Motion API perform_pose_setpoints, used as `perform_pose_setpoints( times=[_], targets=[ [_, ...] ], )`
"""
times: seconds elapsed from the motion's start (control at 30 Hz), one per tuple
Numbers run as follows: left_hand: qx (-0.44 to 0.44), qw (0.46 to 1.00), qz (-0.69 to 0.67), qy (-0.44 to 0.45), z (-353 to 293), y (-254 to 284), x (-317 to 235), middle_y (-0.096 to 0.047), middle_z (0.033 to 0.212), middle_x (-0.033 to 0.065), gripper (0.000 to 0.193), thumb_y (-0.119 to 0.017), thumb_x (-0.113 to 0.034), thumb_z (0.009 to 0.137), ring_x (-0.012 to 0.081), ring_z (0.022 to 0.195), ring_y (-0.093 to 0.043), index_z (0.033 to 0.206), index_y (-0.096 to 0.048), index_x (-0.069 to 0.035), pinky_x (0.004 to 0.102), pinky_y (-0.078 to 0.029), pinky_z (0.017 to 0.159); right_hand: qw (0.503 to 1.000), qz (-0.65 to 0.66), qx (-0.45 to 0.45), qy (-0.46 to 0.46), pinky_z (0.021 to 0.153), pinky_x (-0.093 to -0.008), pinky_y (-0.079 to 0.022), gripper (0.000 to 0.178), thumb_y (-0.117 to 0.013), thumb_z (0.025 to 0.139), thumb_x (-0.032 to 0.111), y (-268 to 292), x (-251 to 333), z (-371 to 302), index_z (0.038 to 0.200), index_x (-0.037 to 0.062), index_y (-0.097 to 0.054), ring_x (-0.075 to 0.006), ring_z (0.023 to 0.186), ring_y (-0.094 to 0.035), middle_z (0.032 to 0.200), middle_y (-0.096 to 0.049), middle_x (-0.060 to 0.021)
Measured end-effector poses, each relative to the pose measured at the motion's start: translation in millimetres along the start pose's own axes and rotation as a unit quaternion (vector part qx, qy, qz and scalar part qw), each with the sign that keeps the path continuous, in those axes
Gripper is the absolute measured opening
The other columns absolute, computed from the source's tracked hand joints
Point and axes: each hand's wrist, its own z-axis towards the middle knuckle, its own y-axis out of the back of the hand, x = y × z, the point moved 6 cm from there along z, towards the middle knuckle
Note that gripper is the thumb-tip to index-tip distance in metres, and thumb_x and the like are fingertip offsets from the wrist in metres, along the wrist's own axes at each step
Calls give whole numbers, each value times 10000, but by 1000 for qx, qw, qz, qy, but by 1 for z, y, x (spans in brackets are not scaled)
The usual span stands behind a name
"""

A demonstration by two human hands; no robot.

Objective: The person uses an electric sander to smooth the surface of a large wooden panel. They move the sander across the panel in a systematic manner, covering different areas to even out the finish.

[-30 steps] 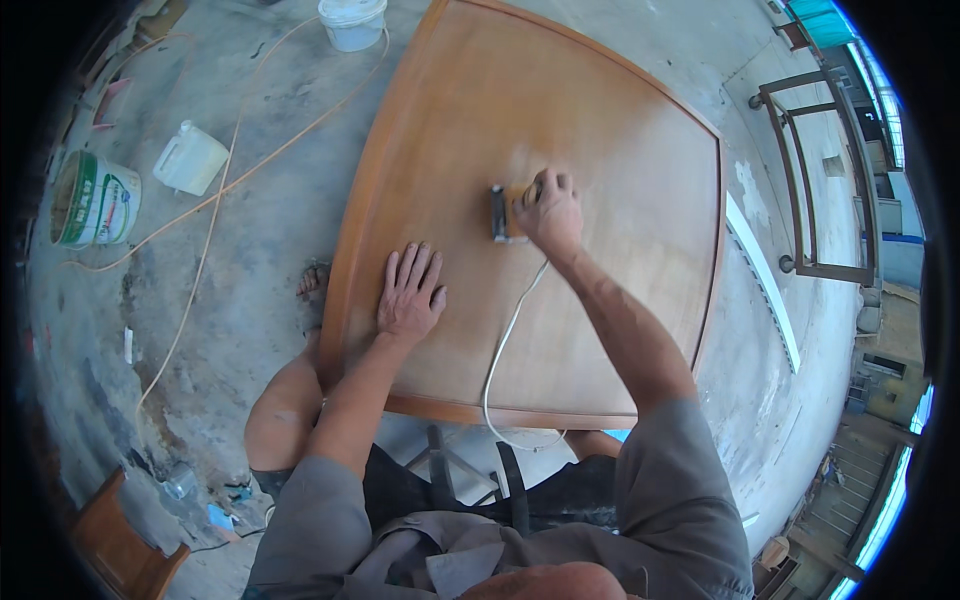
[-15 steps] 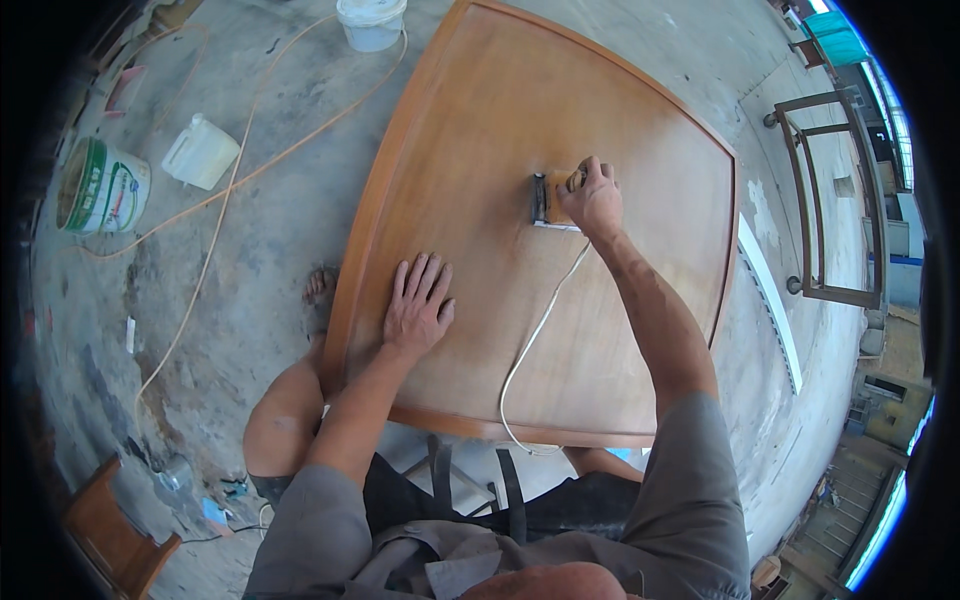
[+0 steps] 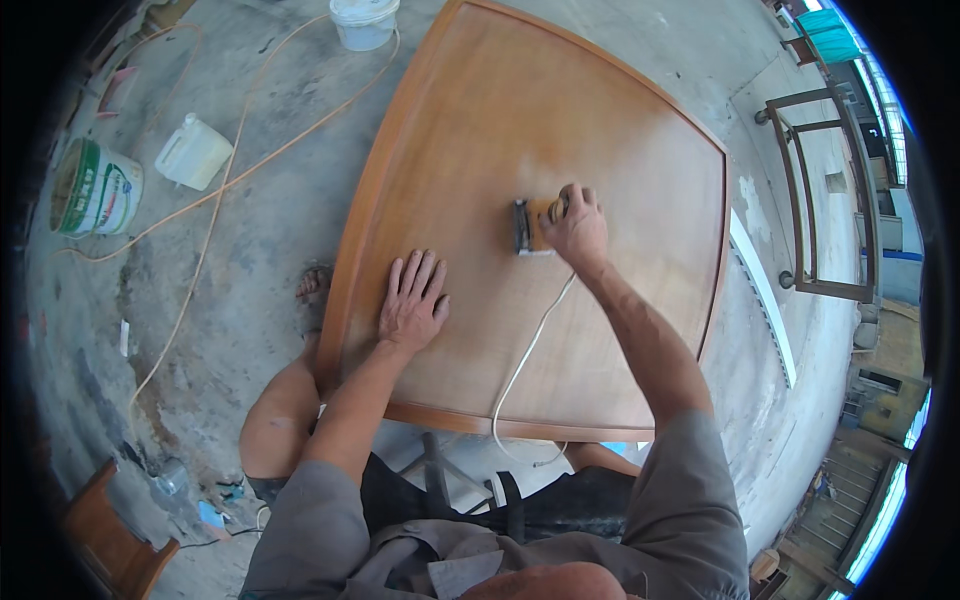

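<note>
A large brown wooden panel [image 3: 480, 330] with a raised rim lies in front of me. My right hand [image 3: 580, 230] is wrapped round the top of an orange electric sander [image 3: 535, 228], which rests on the panel a little right of its middle. From the sander a white cord [image 3: 524, 365] runs over the wood toward me and past the near edge. Flat on the panel's left part lies my left hand [image 3: 412, 300], fingers spread, holding nothing. Pale, dusty patches show on the wood around the sander.
On the concrete floor at left stand a green-and-white bucket [image 3: 100, 190], a pale jerrycan [image 3: 194, 153] and a white pail [image 3: 364, 22]. An orange cable [image 3: 215, 195] crosses there. At right are a white strip [image 3: 765, 300] and a wheeled frame [image 3: 820, 195]. A wooden piece [image 3: 115, 530] lies lower left.
My right hand has drawn the sander toward me and slightly left across the panel. The left hand stays flat in about the same place.
</note>
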Motion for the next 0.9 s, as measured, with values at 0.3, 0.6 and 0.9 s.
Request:
perform_pose_setpoints(
  times=[0.3,0.6,0.9],
  targets=[
    [-5,1000,1,-5,-1,3,3,-406,1596,172,660,-684,-286,907,347,1519,-308,1495,-490,-59,565,-202,1261,999,-5,-17,-40,911,-533,-551,471,-777,805,302,-1,5,68,1188,133,-562,-487,1135,-586,1248,-590,-176],
    [1,1000,-6,7,-1,3,4,-394,1606,163,660,-682,-273,917,336,1532,-286,1507,-475,-61,555,-186,1266,998,45,5,32,857,-536,-543,459,-793,788,242,-14,60,-87,1162,92,-573,-460,1038,-577,1188,-587,-181],
    [-11,1000,2,0,0,-1,4,-394,1605,154,655,-674,-294,916,326,1533,-283,1501,-488,-65,556,-182,1269,999,30,-27,38,863,-505,-525,450,-798,753,199,-10,57,-103,1138,86,-593,-430,999,-591,1130,-606,-178]
  ],
)
